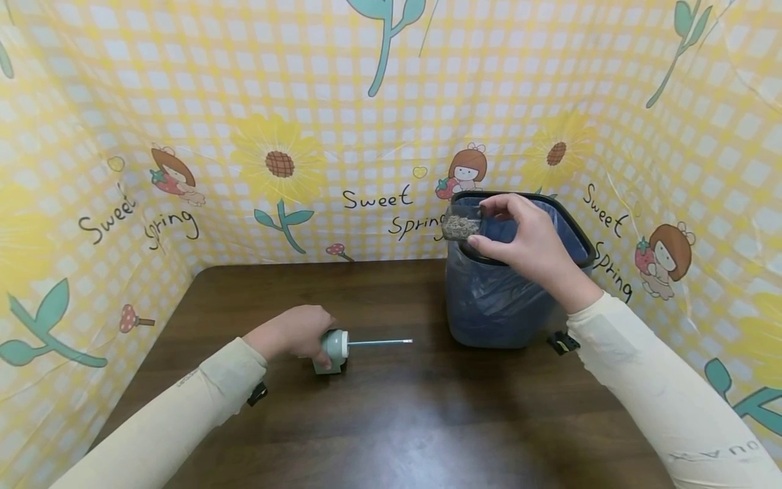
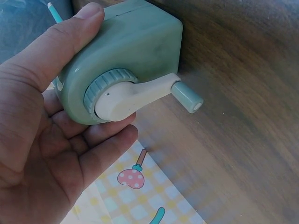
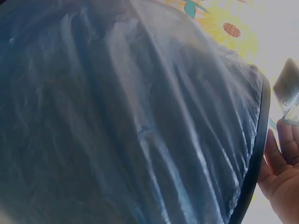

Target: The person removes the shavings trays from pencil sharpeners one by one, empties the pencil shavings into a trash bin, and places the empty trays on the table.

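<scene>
My left hand (image 1: 301,331) grips a green crank pencil sharpener (image 1: 333,348) on the table, thumb over one side and fingers under the other. A light blue pencil (image 1: 380,341) sticks out of its white front, pointing right. In the left wrist view the white crank arm (image 2: 140,96) and its green knob (image 2: 188,97) show beside the fingers. Between thumb and fingers my right hand (image 1: 527,239) pinches a clear shavings drawer (image 1: 462,224), partly filled with greyish shavings. It is held above the left rim of the trash bin (image 1: 497,299). Only part of it shows in the right wrist view.
The bin has a black rim (image 1: 577,234) and a bluish plastic bag liner (image 3: 140,116). It stands at the back right of the brown wooden table (image 1: 391,421). Checked cloth walls (image 1: 366,136) with sunflowers enclose the table at the back and both sides.
</scene>
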`<state>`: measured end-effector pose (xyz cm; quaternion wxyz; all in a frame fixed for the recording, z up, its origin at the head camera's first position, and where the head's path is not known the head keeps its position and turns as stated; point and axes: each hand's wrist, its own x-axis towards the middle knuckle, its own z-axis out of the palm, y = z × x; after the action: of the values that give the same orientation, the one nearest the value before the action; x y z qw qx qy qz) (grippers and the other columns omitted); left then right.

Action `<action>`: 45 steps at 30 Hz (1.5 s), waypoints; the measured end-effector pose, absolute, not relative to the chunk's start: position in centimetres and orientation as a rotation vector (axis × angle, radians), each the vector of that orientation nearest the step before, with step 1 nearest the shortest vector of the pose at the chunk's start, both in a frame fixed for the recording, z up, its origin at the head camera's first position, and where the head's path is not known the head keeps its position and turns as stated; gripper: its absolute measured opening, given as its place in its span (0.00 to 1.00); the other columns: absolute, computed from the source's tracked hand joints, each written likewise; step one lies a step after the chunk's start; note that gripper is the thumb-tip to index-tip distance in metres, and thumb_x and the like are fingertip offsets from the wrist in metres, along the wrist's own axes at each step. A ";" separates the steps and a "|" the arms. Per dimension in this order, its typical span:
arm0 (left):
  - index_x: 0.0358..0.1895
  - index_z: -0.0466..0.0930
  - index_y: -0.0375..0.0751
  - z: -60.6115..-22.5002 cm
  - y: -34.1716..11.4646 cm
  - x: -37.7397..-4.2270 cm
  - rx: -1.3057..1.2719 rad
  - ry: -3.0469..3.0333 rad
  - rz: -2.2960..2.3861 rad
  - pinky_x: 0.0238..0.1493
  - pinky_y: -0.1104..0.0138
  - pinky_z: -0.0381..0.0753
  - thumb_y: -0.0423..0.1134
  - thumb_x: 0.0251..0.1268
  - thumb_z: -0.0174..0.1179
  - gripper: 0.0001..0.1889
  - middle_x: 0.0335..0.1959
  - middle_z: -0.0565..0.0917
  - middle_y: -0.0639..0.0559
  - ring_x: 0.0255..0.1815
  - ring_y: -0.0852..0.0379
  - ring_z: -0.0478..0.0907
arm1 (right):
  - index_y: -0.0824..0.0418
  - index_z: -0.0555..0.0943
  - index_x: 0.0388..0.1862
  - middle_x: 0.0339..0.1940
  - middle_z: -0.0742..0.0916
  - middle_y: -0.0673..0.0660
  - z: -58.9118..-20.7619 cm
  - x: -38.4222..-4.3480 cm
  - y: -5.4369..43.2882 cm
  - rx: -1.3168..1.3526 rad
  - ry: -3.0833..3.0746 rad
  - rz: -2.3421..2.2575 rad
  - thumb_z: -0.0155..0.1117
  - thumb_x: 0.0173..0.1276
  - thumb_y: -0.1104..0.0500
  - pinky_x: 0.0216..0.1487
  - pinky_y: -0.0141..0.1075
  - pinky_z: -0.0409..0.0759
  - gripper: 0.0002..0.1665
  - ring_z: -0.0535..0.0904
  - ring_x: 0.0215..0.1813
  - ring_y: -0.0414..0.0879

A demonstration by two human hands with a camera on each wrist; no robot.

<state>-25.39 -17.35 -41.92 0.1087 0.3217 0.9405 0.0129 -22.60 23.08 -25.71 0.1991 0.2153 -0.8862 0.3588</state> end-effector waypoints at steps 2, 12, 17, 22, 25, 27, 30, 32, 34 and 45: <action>0.45 0.85 0.44 -42.0 -17.4 -25.4 0.950 2.763 0.039 0.35 0.63 0.80 0.58 0.43 0.82 0.29 0.32 0.83 0.60 0.31 0.62 0.76 | 0.58 0.79 0.61 0.58 0.83 0.55 -25.7 -22.6 23.3 0.600 -2.477 1.003 0.77 0.63 0.49 0.64 0.53 0.73 0.30 0.77 0.60 0.54; 0.45 0.85 0.46 -42.1 -17.4 -25.6 0.915 2.760 0.054 0.35 0.63 0.80 0.58 0.42 0.82 0.29 0.33 0.84 0.60 0.31 0.63 0.76 | 0.59 0.79 0.61 0.57 0.83 0.57 -25.7 -22.9 24.1 0.585 -2.474 0.995 0.77 0.63 0.51 0.64 0.53 0.74 0.30 0.78 0.59 0.54; 0.45 0.85 0.45 -42.3 -17.4 -25.8 0.929 2.764 0.041 0.35 0.64 0.80 0.58 0.43 0.81 0.29 0.32 0.84 0.60 0.30 0.63 0.76 | 0.60 0.79 0.60 0.56 0.83 0.58 -25.5 -22.9 24.5 0.578 -2.475 0.987 0.77 0.63 0.51 0.64 0.53 0.73 0.30 0.78 0.59 0.55; 0.47 0.85 0.44 -42.5 -17.5 -25.8 0.923 2.762 0.043 0.35 0.63 0.80 0.58 0.44 0.81 0.30 0.33 0.84 0.60 0.30 0.63 0.76 | 0.59 0.79 0.61 0.56 0.83 0.57 -25.6 -22.9 24.8 0.561 -2.487 0.984 0.77 0.63 0.50 0.64 0.53 0.73 0.30 0.77 0.59 0.54; 0.47 0.85 0.44 -42.5 -17.5 -25.8 0.923 2.763 0.038 0.36 0.63 0.81 0.58 0.44 0.81 0.30 0.33 0.84 0.60 0.30 0.63 0.76 | 0.59 0.79 0.61 0.56 0.83 0.57 -25.8 -23.0 25.0 0.550 -2.491 0.970 0.77 0.63 0.49 0.64 0.53 0.73 0.31 0.77 0.59 0.54; 0.47 0.85 0.45 -42.4 -17.5 -25.7 0.927 2.765 0.040 0.36 0.63 0.81 0.58 0.43 0.81 0.29 0.33 0.84 0.60 0.30 0.63 0.76 | 0.59 0.79 0.61 0.57 0.83 0.56 -25.8 -23.1 25.2 0.544 -2.491 0.962 0.77 0.63 0.48 0.64 0.53 0.73 0.31 0.77 0.59 0.54; 0.46 0.85 0.44 -42.3 -17.5 -25.7 0.931 2.765 0.047 0.35 0.63 0.81 0.57 0.44 0.81 0.29 0.33 0.84 0.59 0.30 0.62 0.76 | 0.58 0.79 0.61 0.57 0.83 0.55 -25.9 -23.2 25.4 0.544 -2.489 0.953 0.77 0.62 0.47 0.64 0.52 0.74 0.31 0.78 0.59 0.53; 0.47 0.85 0.44 -42.3 -17.4 -25.6 0.932 2.761 0.048 0.35 0.63 0.81 0.57 0.44 0.81 0.29 0.33 0.84 0.59 0.30 0.63 0.76 | 0.58 0.79 0.61 0.57 0.83 0.55 -25.9 -23.2 25.5 0.548 -2.489 0.949 0.77 0.62 0.47 0.64 0.53 0.74 0.32 0.78 0.59 0.54; 0.47 0.85 0.44 -42.3 -17.3 -25.5 0.930 2.761 0.050 0.35 0.63 0.81 0.57 0.44 0.81 0.29 0.33 0.84 0.60 0.30 0.63 0.76 | 0.60 0.79 0.61 0.57 0.83 0.56 -25.9 -23.2 25.6 0.551 -2.487 0.946 0.77 0.63 0.48 0.64 0.53 0.74 0.32 0.78 0.59 0.54; 0.46 0.85 0.46 -42.4 -17.3 -25.4 0.920 2.775 0.076 0.36 0.63 0.80 0.56 0.44 0.82 0.28 0.33 0.84 0.61 0.30 0.63 0.77 | 0.61 0.79 0.58 0.53 0.84 0.60 -25.5 -23.5 26.3 0.535 -2.503 0.878 0.77 0.63 0.50 0.63 0.55 0.72 0.29 0.77 0.58 0.57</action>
<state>-25.40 -17.30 -42.36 0.1083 0.3126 0.9433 0.0258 -23.55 26.35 -25.52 0.2160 0.1929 -0.9032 0.3167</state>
